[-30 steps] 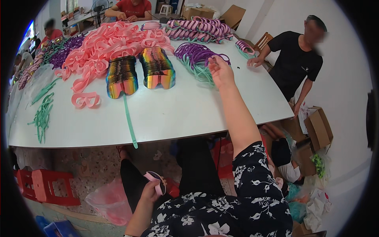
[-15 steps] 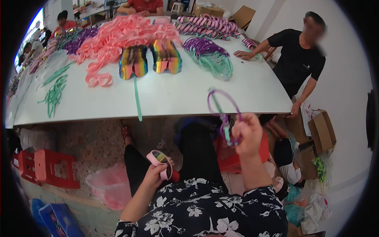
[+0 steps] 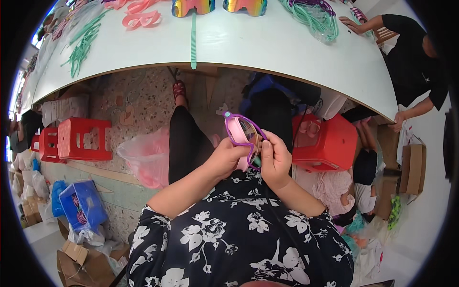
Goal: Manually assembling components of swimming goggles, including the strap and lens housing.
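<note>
Over my lap, my left hand (image 3: pixel 224 160) and my right hand (image 3: pixel 278 160) pinch one goggle between them. Its purple frame (image 3: pixel 256 126) is tilted, with a round end at the upper left. Inside it sits a pink goggle frame (image 3: pixel 234 129) with a dark lens; whether the two are joined I cannot tell. A bit of teal strap (image 3: pixel 258 161) shows beside my right fingers, and my fingers hide the lower part of the goggle. On the table lie rainbow mirrored lenses (image 3: pixel 193 6) in two stacks, with a single teal strap (image 3: pixel 193 45) hanging toward the edge.
The white table (image 3: pixel 267 48) spans the far side. It bears teal straps (image 3: pixel 86 43), pink frames (image 3: pixel 141 19) and purple frames with teal straps (image 3: pixel 318 21). Red stools (image 3: pixel 86 138) and a blue crate (image 3: pixel 85 205) stand left. A person in black (image 3: pixel 413 62) leans at right.
My right hand has come down and left from the table edge with the purple frame. My left hand has risen to meet it, and the pink frame now lies against the purple one. The view has tipped downward.
</note>
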Available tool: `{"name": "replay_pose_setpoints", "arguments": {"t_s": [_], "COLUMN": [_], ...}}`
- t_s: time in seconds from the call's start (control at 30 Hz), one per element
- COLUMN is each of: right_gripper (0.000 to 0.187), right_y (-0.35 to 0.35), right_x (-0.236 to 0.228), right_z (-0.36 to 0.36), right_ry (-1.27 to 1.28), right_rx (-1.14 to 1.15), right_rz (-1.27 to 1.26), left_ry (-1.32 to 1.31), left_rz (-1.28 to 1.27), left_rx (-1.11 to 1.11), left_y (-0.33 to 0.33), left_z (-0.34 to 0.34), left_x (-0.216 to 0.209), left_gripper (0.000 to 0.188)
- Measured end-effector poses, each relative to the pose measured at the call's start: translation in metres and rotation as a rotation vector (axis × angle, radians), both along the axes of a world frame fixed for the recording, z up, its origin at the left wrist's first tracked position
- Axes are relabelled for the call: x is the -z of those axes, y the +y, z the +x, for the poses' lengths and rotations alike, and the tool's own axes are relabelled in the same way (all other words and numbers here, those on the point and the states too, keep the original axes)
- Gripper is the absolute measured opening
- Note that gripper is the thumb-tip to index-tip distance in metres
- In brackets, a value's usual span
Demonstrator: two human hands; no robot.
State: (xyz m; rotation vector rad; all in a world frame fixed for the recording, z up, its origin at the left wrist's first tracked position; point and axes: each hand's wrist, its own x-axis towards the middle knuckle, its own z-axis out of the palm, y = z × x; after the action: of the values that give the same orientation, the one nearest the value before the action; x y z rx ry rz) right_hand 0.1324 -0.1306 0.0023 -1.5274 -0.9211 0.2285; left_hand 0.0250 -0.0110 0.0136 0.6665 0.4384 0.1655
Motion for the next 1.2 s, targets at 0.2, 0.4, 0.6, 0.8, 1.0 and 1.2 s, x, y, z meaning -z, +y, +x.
{"name": "replay_pose_setpoints", "arguments": {"t_s": [0.2,0.4,0.6,0.8,1.0,1.2], "right_gripper": [0.026,0.026,0.025,0.024,0.022,0.022], "right_y": [0.002,0.005,0.004,0.002,-0.003,0.011], "right_x": [0.007,0.002,-0.005,0.003,0.006,0.016], "right_z": [0.003,0.005,0.004,0.0,-0.003,0.003], "right_ry": [0.091,0.001,0.011,0.36,0.566,0.957], "right_rx": [0.017,0.041,0.017,-0.052,-0.195,-0.316], "right_rz": [-0.054,-0.012,-0.109,-0.08,-0.024,-0.13], "left_ry": [-0.001,-0.043,0.012,-0.014,-0.102,-0.149], "left_rz": [0.021,0.044,0.184,0.255,0.131,0.032], "left_rx": [0.002,-0.018,-0.057,-0.012,-0.191,-0.33], "left_y": [-0.002,-0.002,-0.001,0.007,0.008,0.02], "left_z": [0.003,0.006,0.003,-0.007,-0.003,0.013], "left_x": [0.012,0.016,0.013,0.011,0.007,0.0], "left_gripper": [0.035,0.037,0.036,0.043,0.039,0.041]}}
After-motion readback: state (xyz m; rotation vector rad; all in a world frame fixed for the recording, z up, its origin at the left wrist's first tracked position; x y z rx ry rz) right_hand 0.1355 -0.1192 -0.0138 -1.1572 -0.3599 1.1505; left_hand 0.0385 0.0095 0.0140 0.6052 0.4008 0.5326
